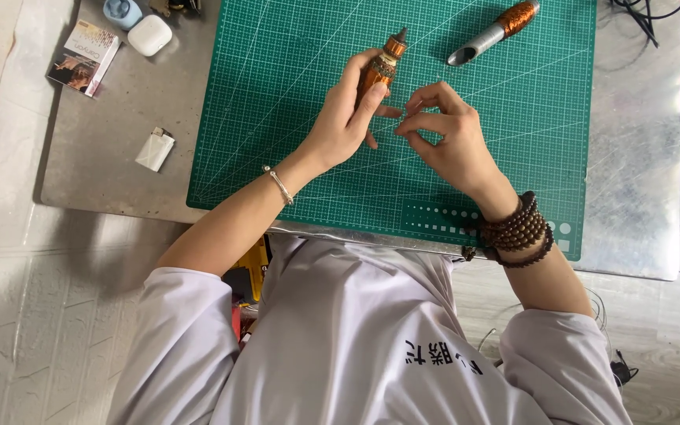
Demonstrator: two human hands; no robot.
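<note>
we see the tool (382, 69) in our left hand (342, 126), right hand (450, 142) just beside; punch (493, 33) beyond it on the mat (277, 118).

orange-brown wrapped tool handle (382, 69) with dark pointed tip, gripped in left hand (345, 118), angled up-right over green cutting mat (293, 142).

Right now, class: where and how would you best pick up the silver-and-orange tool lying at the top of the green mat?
Probably by the orange handle, coming from above, fingers pinching across its width. The tool lies flat and slanted, free of both hands, and its silver end is hollow-tipped.
</note>
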